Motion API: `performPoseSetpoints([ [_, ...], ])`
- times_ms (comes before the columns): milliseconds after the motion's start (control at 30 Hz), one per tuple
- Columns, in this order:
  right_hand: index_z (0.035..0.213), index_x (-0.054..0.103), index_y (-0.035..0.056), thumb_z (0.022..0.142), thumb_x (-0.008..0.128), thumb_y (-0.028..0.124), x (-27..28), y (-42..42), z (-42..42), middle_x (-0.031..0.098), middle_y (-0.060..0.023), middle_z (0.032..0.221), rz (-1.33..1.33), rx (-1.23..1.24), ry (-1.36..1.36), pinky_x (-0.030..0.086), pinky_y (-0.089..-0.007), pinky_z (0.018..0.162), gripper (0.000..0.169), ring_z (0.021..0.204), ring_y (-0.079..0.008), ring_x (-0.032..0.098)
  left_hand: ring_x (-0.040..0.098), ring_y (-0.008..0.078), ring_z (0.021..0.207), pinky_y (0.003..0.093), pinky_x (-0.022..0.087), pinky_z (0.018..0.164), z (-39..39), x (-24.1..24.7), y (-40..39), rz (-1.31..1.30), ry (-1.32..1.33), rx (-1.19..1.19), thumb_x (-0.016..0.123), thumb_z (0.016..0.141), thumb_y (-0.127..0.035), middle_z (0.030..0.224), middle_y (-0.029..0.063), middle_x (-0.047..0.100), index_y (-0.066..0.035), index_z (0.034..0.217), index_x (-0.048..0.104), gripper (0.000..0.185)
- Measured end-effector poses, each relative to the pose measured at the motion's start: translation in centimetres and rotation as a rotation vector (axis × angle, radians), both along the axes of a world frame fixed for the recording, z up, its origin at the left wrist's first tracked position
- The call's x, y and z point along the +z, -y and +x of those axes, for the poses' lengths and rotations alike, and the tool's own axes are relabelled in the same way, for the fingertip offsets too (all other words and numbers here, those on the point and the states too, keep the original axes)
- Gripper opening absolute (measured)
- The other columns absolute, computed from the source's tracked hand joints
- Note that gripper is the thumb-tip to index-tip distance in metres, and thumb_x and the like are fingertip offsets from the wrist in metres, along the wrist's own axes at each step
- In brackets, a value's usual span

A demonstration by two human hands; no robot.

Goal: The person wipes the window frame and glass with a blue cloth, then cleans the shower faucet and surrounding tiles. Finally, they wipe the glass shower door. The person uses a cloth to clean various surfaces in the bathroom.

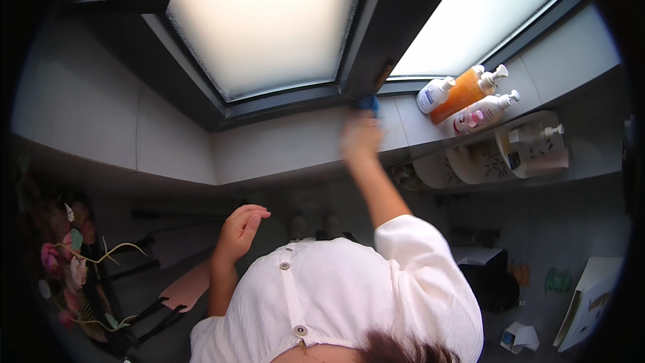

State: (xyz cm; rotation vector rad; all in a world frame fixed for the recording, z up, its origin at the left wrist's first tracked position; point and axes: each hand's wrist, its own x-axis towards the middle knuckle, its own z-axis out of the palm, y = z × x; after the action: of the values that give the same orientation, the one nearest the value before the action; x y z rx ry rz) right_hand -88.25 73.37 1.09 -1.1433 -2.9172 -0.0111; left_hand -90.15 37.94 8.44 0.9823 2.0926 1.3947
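My right hand [362,136], blurred, reaches out over the tiled window sill [287,136]. It grips a small blue item [368,105], perhaps a cloth or sponge, against the foot of the dark window frame [360,60]. Most of that item is hidden by blur and my fingers. Nothing is in my left hand [242,232], which hangs before my chest with the fingers loosely bent and the thumb a little apart. Frosted panes [272,20] fill the window. An orange-brown object [384,73] sits by the frame just beyond the blue item.
Right of my hand, several pump bottles [456,96] crowd the sill. Below them, white wall caddies [478,161] hold more toiletries. An open window handle or bracket [121,3] juts out at upper left. Artificial flowers [70,262] and a pink strapped item [186,290] are at lower left.
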Motion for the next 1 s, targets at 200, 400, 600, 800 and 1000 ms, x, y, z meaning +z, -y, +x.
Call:
performPoseSetpoints([
  [200,0.118,0.064,0.0145,0.084,0.057,0.017,0.1,7.3,-0.6,0.057,-0.0155,0.129,-0.083,0.744,-0.401,0.042,-0.0454,0.096,0.035,0.119,-0.0322,0.053,0.063,0.0277,0.095,0.0342,0.049,0.084,-1.4,2.1,-5.2,0.019,-0.157,-0.178,0.052,0.094,-0.015,0.104,0.0127,0.066,-0.002,0.097,0.07,0.022],
  [400,0.112,0.066,0.0139,0.083,0.06,0.01,1.3,-10.7,6.7,0.062,-0.0127,0.12,0.127,0.22,-0.362,0.053,-0.0442,0.082,0.03,0.102,-0.0299,0.061,0.064,0.0261,0.097,0.0334,0.048,0.088,-1.7,1.8,-1.9,0.037,-0.084,0.001,0.051,0.096,-0.014,0.101,0.0134,0.067,0.0,0.098,0.069,0.023],
  [600,0.097,0.064,0.0001,0.079,0.058,0.011,-2.3,1.3,-0.3,0.058,-0.0201,0.103,0.343,0.228,-0.228,0.054,-0.0416,0.069,0.021,0.092,-0.0326,0.058,0.063,0.0268,0.099,0.0337,0.047,0.09,-0.5,0.7,-2.0,0.047,-0.03,-0.012,0.05,0.097,-0.016,0.103,0.014,0.067,0.001,0.097,0.069,0.025],
  [800,0.111,0.066,0.0084,0.082,0.054,0.011,0.6,6.4,0.4,0.059,-0.0167,0.124,-0.055,0.76,-0.509,0.05,-0.0436,0.083,0.031,0.098,-0.0316,0.06,0.062,0.027,0.099,0.0336,0.047,0.089,-0.8,1.7,-3.6,0.018,-0.062,-0.061,0.051,0.097,-0.018,0.105,0.0143,0.066,0.0,0.098,0.069,0.026],
  [1000,0.108,0.068,0.0124,0.084,0.057,0.011,0.6,-11.0,9.8,0.064,-0.0112,0.113,0.193,0.081,-0.4,0.052,-0.045,0.081,0.027,0.095,-0.0341,0.061,0.062,0.0272,0.101,0.0337,0.046,0.09,-2.1,0.9,0.9,-0.001,-0.118,0.161,0.048,0.098,-0.019,0.106,0.0149,0.066,0.001,0.1,0.069,0.029],
])
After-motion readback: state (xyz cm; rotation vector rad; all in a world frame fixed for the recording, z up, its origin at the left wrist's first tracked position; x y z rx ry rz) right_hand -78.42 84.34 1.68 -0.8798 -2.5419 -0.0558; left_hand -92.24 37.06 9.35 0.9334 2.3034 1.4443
